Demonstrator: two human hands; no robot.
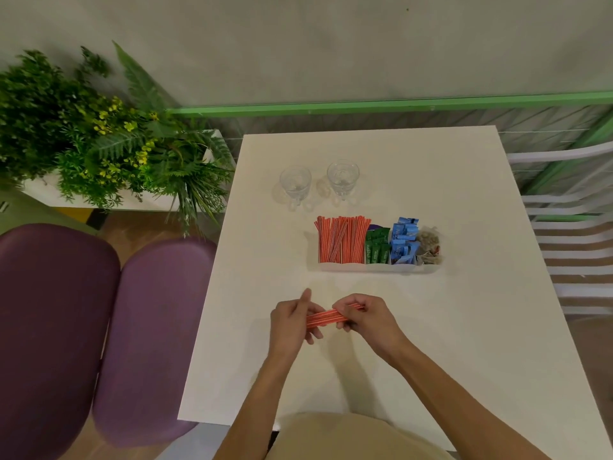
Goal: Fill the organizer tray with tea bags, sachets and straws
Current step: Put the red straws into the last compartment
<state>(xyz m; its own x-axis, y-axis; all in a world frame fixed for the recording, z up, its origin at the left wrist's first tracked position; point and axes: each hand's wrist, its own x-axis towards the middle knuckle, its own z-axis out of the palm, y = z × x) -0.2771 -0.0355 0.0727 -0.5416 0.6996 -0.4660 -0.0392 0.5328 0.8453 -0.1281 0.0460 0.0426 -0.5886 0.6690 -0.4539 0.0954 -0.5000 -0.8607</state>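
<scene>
Orange striped plastic: a bundle of straws (326,316) lies level between both hands just above the surface (447,343), on the near side of the organizer tray (378,268) and a little left of its middle. The left hand (290,323) curls its fingers (313,334) round the bundle's left end, with one finger sticking up free. The right hand (370,318) pinches the right end between thumb and curled fingers.

The bundle's long axis runs left to right, roughly along the tray's near wall, whereas the packed straws (343,239) in the tray's left compartment lie front to back. So I judge the coming move turns on a quarter turn of the bundle before it goes forward and down onto that pile. Both hands sit about equally near the tray, and the left is more in line with the straw compartment.

Right of that compartment come green sachets (376,250), blue sachets (403,242), then tea bags (429,248) at the tray's right end, all looking full. Bare surface lies between hands and tray. Two glasses (295,184) stand beyond the tray's far left corner, apart from it and out of the path
</scene>
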